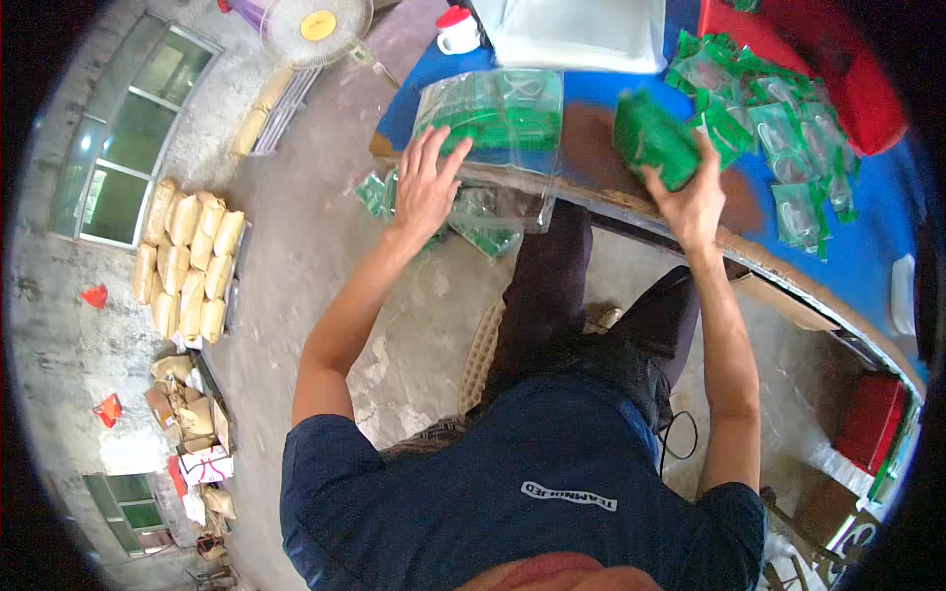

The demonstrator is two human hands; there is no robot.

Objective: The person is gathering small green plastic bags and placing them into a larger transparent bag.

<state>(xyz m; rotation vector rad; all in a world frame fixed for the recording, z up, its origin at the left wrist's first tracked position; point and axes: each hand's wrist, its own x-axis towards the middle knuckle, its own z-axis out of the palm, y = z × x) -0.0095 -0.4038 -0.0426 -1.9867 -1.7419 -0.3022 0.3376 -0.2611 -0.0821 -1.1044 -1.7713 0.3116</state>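
My left hand (426, 182) lies flat with fingers spread on a large clear plastic bag (493, 123) filled with green packets, which overhangs the near edge of the blue-topped table (591, 89). My right hand (693, 197) grips a stack of green packets (654, 138) just above the table's worn brown patch. A loose heap of green packets (778, 118) in clear wrap lies to the right of that hand.
A stack of clear plastic sheets (581, 30) and a white mug with a red lid (457, 32) stand at the table's far side. Red cloth (838, 69) covers the right end. A fan (315, 25), piled sacks (187, 256) and cartons (192, 424) stand on the concrete floor at left.
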